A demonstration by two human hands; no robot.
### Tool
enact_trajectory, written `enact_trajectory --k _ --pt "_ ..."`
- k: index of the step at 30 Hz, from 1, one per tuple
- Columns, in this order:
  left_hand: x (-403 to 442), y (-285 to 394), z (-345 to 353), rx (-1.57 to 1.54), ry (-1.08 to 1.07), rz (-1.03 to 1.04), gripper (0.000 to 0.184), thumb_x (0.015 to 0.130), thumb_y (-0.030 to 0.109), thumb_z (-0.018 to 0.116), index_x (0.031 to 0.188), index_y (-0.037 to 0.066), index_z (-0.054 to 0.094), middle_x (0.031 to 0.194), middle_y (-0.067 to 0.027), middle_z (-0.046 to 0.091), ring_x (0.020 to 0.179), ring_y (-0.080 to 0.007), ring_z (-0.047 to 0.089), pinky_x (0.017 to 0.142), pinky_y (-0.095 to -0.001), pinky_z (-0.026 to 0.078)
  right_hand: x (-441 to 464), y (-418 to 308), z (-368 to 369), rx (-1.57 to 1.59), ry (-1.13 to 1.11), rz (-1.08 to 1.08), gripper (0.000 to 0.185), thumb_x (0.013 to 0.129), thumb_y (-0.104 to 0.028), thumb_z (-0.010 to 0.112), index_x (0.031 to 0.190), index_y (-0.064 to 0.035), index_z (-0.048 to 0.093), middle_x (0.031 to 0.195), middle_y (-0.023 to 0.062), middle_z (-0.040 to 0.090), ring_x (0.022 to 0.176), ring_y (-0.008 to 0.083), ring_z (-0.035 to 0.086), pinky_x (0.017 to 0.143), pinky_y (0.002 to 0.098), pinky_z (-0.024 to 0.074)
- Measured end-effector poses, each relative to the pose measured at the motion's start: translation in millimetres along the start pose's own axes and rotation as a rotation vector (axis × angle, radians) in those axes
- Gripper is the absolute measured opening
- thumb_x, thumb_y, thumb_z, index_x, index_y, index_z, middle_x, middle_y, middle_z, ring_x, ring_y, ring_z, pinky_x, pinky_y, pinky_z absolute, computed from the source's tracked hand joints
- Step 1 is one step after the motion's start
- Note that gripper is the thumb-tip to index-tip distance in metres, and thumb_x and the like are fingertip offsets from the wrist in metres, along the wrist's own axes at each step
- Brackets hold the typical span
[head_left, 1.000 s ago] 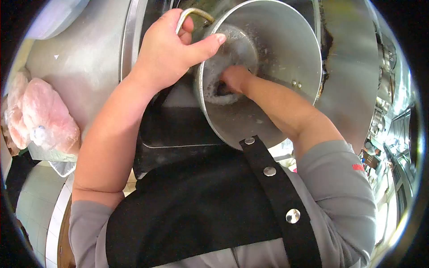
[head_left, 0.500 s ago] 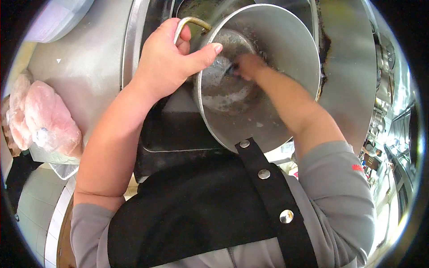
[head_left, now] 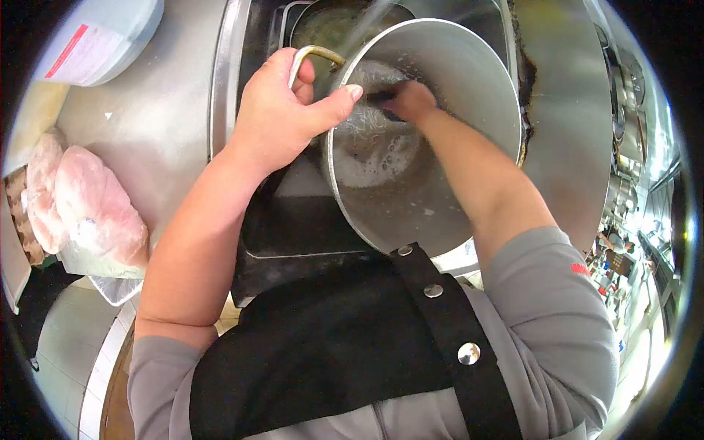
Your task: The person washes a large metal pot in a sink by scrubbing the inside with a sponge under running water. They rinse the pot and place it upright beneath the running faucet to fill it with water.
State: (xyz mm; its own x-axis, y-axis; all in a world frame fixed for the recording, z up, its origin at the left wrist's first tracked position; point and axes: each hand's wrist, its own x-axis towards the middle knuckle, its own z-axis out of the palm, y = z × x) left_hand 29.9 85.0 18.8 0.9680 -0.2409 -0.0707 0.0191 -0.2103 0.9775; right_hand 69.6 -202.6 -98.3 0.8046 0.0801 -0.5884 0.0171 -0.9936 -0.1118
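A large metal pot point(head_left: 469, 81) stands tilted in the sink, its mouth facing me. My left hand point(head_left: 282, 110) is closed around the pot's curved handle point(head_left: 320, 51), thumb lying over the rim. Deep inside the pot, my right hand point(head_left: 412, 101) is closed on something dark point(head_left: 380, 97) against the inner wall; its kind is hidden by the fingers. Foamy, murky water point(head_left: 381, 158) lies in the bottom of the pot. A thin stream of water point(head_left: 367, 26) runs down by the rim.
Behind the pot sits a round vessel with murky liquid point(head_left: 315, 29). On the steel counter point(head_left: 165, 81) at left are plastic-wrapped pale pink bags point(head_left: 99, 202) and a translucent tub point(head_left: 110, 51). Another steel surface point(head_left: 565, 139) borders the sink at right.
My right hand has shifted slightly within the pot, and the dark thing in it shows more. My left hand keeps its hold on the handle. The view has shifted a little.
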Motion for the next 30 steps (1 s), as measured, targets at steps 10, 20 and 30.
enact_trajectory --k 10,20,30 --pt "0.5 -2.1 1.8 -0.07 0.012 -0.031 0.047 0.073 0.033 0.085 0.094 0.003 0.056 0.07 0.0056 0.044 0.061 -0.004 0.038 0.053 -0.022 0.035 -4.4 -25.3 60.3 -0.073 -0.138 -0.101 0.041 0.077 -0.041 0.074 0.103 -0.0092 0.074 0.109 0.0167 0.07 0.102 0.034 0.067 0.092 0.0438 0.051" --pt "3.5 -10.7 2.0 -0.009 0.035 -0.036 0.045 0.073 0.034 0.084 0.093 0.004 0.057 0.067 0.0058 0.044 0.06 -0.0039 0.038 0.053 -0.0231 0.035 44.2 -88.2 109.3 0.395 0.118 -0.236 0.03 0.081 -0.027 0.067 0.1 -0.0045 0.073 0.099 0.0201 0.07 0.093 0.0362 0.068 0.084 0.0466 0.0532" --pt "1.4 7.4 -2.9 -0.052 -0.009 -0.082 0.046 0.072 0.034 0.085 0.083 0.007 0.05 0.068 0.0033 0.045 0.06 -0.0054 0.04 0.052 -0.0233 0.037 -7.0 1.6 -3.8 -0.169 0.249 -0.009 0.034 0.089 -0.009 0.053 0.122 -0.0086 0.061 0.117 0.0201 0.065 0.102 0.0372 0.065 0.084 0.0471 0.0547"
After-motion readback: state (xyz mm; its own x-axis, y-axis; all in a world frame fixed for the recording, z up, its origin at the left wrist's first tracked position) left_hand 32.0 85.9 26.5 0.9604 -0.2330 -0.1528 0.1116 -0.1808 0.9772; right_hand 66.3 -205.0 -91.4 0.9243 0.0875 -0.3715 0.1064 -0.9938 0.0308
